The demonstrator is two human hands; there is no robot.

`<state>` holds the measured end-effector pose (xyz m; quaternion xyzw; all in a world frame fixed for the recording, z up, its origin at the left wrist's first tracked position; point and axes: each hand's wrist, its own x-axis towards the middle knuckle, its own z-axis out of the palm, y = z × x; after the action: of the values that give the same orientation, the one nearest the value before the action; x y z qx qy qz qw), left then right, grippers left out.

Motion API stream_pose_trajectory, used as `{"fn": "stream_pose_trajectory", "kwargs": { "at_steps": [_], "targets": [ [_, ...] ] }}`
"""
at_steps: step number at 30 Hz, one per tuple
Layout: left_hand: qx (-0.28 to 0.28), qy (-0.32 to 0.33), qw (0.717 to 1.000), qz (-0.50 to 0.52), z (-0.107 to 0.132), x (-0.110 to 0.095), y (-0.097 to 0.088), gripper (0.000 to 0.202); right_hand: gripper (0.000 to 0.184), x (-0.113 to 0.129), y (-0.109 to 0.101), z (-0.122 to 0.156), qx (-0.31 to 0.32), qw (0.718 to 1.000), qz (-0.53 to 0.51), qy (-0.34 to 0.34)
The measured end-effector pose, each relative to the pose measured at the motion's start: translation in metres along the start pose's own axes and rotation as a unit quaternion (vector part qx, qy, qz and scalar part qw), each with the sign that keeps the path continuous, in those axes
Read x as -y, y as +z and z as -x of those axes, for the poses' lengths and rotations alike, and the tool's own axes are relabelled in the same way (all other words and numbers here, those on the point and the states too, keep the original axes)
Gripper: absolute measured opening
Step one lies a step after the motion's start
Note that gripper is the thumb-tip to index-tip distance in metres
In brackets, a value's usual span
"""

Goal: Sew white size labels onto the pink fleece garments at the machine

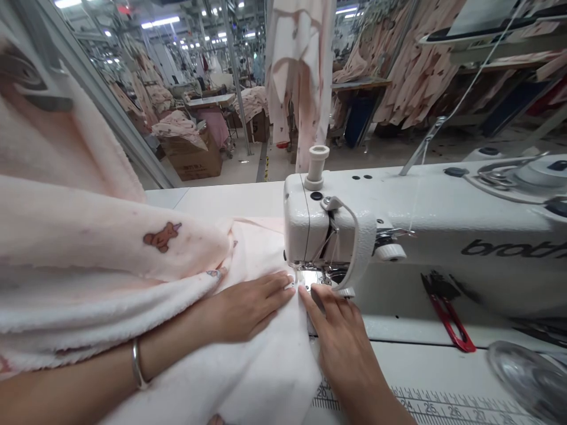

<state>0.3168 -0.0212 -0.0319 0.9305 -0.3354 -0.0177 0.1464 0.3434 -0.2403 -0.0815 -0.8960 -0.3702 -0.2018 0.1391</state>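
Observation:
My left hand (254, 304) lies flat on pale pink fleece fabric (270, 366), its fingers stretched toward the needle area. My right hand (339, 324) rests at the fabric's right edge, fingertips just in front of the presser foot (299, 276), fingers extended. The white sewing machine (305, 224) stands over the fabric, which runs beneath its needle. More of the fleece, printed with a small brown animal figure (163, 237), is bunched over my left forearm. A silver bracelet (137, 363) circles my left wrist.
Red-handled thread snips (452, 319) lie on the machine bed at right. A printed ruler scale (443, 407) runs along the table's front, near a blurred clear round object (527, 378). Pink garments (301, 65) hang behind the machine. A cardboard box (195, 156) stands on the floor beyond.

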Motion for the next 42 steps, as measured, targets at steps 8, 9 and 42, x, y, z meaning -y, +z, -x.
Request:
{"fn": "stream_pose_trajectory", "kwargs": {
  "at_steps": [8,9,42],
  "targets": [
    [-0.004,0.0,1.0,0.001,-0.003,0.001,-0.004,0.043,0.059,0.001,-0.001,-0.002,0.008,1.0,0.003,-0.002],
    [-0.005,0.0,1.0,0.001,-0.004,0.001,-0.004,0.043,0.058,0.001,-0.001,-0.002,0.005,1.0,0.001,-0.004],
    [-0.091,-0.15,0.983,-0.042,-0.002,0.013,-0.006,0.05,0.043,0.07,0.011,0.005,-0.01,0.999,-0.043,-0.017]
  ]
}}
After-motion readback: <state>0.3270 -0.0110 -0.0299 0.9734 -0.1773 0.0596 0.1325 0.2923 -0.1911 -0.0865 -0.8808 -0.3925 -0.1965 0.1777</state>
